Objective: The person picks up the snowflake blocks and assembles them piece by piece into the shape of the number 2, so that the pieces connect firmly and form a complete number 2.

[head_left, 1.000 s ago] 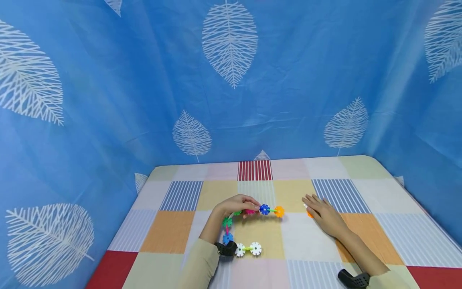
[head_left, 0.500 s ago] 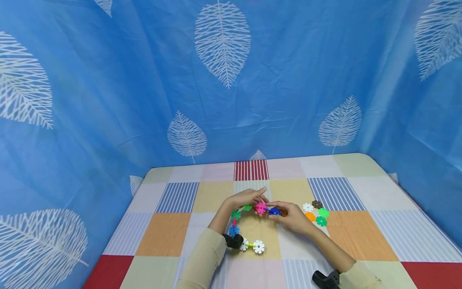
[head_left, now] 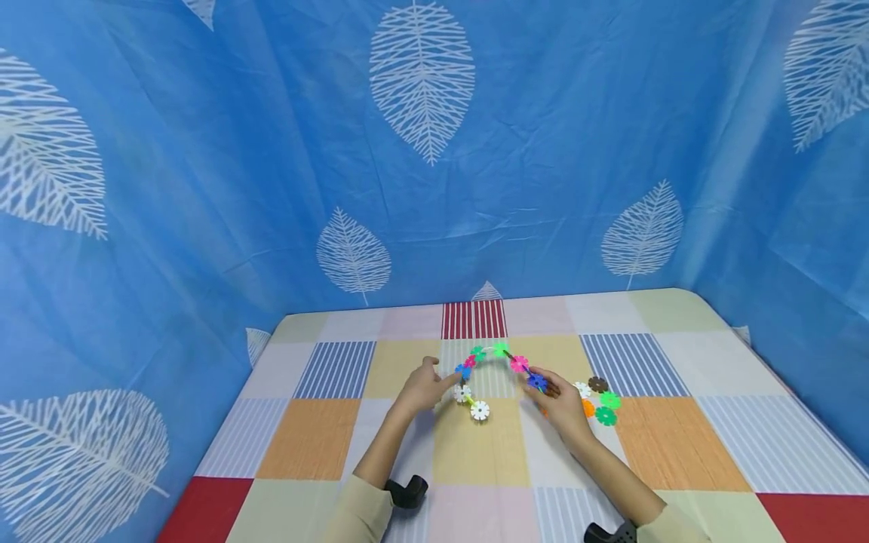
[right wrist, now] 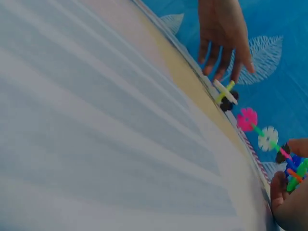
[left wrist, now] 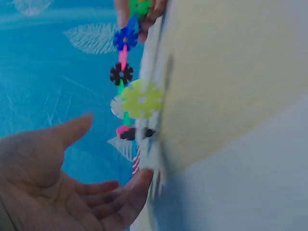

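Observation:
A curved chain of colourful notched snowflake discs (head_left: 519,364) arches over the middle of the table. My right hand (head_left: 563,411) pinches it at the blue disc (head_left: 537,382) near its right end, and an orange piece shows partly behind the fingers. My left hand (head_left: 424,386) is at the chain's left side, fingers spread and close to the blue disc (head_left: 463,370) there. Two white discs (head_left: 480,411) joined by a yellow-green link form the near left end. In the left wrist view the left hand (left wrist: 72,183) grips nothing, and a yellow disc (left wrist: 142,98) hangs beyond its thumb.
Loose snowflake discs in white, brown, green (head_left: 606,416) and orange lie right of my right hand. A patchwork cloth (head_left: 475,513) covers the table. Blue leaf-patterned curtains (head_left: 434,226) stand at the back and sides.
My right hand has left the loose discs and taken hold of the chain's right end. My left hand has let go and moved to its left side. The chain has shifted away from me.

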Available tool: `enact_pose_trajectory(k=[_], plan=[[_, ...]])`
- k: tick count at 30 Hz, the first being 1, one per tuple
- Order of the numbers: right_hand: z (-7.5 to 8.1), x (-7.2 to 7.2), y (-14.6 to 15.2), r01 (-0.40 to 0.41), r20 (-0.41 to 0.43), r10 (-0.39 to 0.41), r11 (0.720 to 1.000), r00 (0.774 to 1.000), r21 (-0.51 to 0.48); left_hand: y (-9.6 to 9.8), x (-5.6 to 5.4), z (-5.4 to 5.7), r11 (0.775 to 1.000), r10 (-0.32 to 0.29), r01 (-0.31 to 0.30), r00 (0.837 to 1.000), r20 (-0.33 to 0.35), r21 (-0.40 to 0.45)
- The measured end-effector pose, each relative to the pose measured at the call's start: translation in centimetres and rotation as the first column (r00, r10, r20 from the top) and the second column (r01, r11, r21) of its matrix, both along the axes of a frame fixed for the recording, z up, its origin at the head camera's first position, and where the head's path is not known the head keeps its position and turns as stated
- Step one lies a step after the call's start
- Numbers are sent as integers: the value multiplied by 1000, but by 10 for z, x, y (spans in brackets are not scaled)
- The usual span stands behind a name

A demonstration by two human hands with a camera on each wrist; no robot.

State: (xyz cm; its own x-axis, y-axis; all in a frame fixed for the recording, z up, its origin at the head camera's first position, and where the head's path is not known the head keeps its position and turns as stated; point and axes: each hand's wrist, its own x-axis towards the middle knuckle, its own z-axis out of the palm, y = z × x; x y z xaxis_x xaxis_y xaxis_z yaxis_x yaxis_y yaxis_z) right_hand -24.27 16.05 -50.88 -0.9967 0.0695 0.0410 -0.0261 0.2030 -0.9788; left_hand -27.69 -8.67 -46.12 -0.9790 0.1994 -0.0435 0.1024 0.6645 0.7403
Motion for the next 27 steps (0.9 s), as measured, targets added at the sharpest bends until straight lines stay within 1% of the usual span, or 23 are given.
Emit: enact_pose_trajectory(k=[2,3,5,6,8,11,13,15,18,20,22,24,25,27], plan=[[4,7,-2,-4,55,3,1000,999,16,1,9,-4,999,-39,39,999,18,-32],[6,11,-4,-22,79,20,999,997,27,2,13,-6,997,-64,64,998,16,-45],[9,19,-7,-85,103,79,995,992,54,6,19,-11,993,-101,99,995,-15,-71],[10,23,-8,-118,111,111,991,988,60,8,21,-13,991,-108,105,993,-39,-85],[12,31,-11,-167,118,157,982,980,83,12,22,-16,991,-102,93,991,-88,-101],[16,41,-16,-196,121,183,974,976,113,15,16,-18,992,-81,68,988,-128,-106],[18,46,-19,-206,117,191,970,975,127,14,9,-19,993,-73,58,987,-146,-103],[19,50,-24,-226,104,214,967,971,114,14,1,-20,994,-69,54,986,-154,-96],[19,55,-30,-285,85,275,948,958,145,13,-10,-24,999,-43,39,988,-146,-29],[18,57,-34,-325,74,316,927,946,189,12,-16,-25,1000,-17,20,991,-136,22],[17,58,-38,-351,64,346,902,936,250,11,-19,-26,998,2,6,992,-129,62],[15,58,-40,-359,52,359,889,932,285,9,-21,-25,998,12,-3,991,-132,68],[14,58,-41,-356,39,361,885,932,300,8,-21,-25,998,13,-5,991,-137,64],[13,56,-40,-345,23,355,888,935,303,6,-21,-25,998,17,-8,990,-139,62]])
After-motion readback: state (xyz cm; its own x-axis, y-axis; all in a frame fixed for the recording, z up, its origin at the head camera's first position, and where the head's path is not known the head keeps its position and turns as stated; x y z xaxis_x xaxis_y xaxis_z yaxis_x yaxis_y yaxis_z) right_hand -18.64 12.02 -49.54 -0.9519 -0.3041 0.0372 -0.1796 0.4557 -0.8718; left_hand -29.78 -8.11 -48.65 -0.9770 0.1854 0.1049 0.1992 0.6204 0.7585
